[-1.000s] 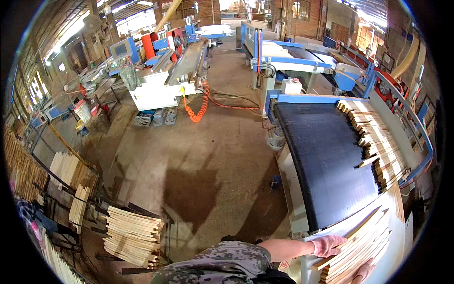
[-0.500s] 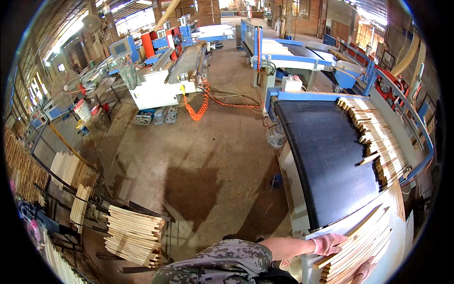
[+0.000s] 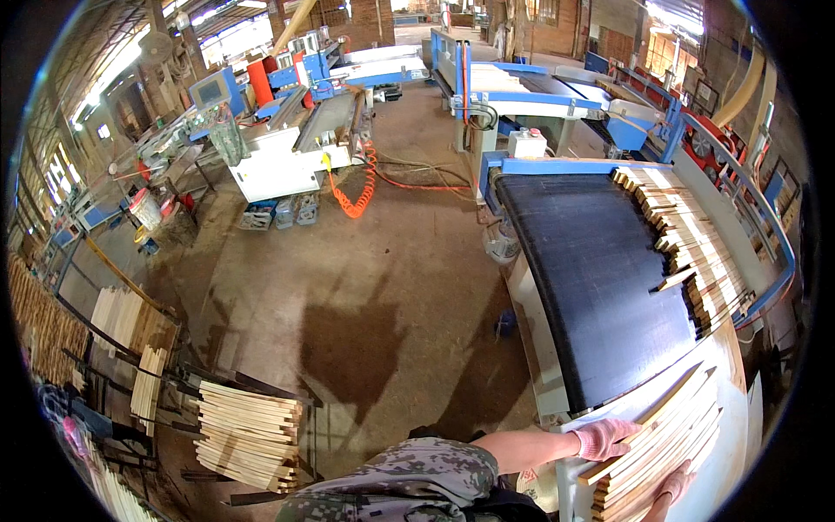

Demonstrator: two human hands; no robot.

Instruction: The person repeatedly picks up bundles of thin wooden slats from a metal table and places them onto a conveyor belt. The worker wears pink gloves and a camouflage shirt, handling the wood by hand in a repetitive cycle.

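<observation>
Several pale wooden strips [image 3: 670, 428] lie side by side in a slanting bundle on the white tabletop [image 3: 570, 489] at the lower right. My left hand [image 3: 604, 438], in a pink knit glove, grips the bundle at its left side, fingers reaching over the strip ends. Lower down and to the right, my right hand [image 3: 676, 482], gloved the same way, curls against the near side of the bundle. Its fingers are partly hidden. Just beyond the tabletop begins a black conveyor belt [image 3: 583, 270], with a row of wooden strips [image 3: 683, 230] along its right side.
A blue frame bar [image 3: 574, 167] crosses the belt's far end. Stacked strips [image 3: 248, 435] sit on a dark rack at the lower left. Across the concrete floor [image 3: 348, 270] stands a white machine [image 3: 277, 165] with an orange coiled hose [image 3: 355, 207].
My right hand has shifted slightly up along the bundle. My left hand stays at the bundle's left side. The whole view has moved a little, so the belt and machines appear slightly higher and further left.
</observation>
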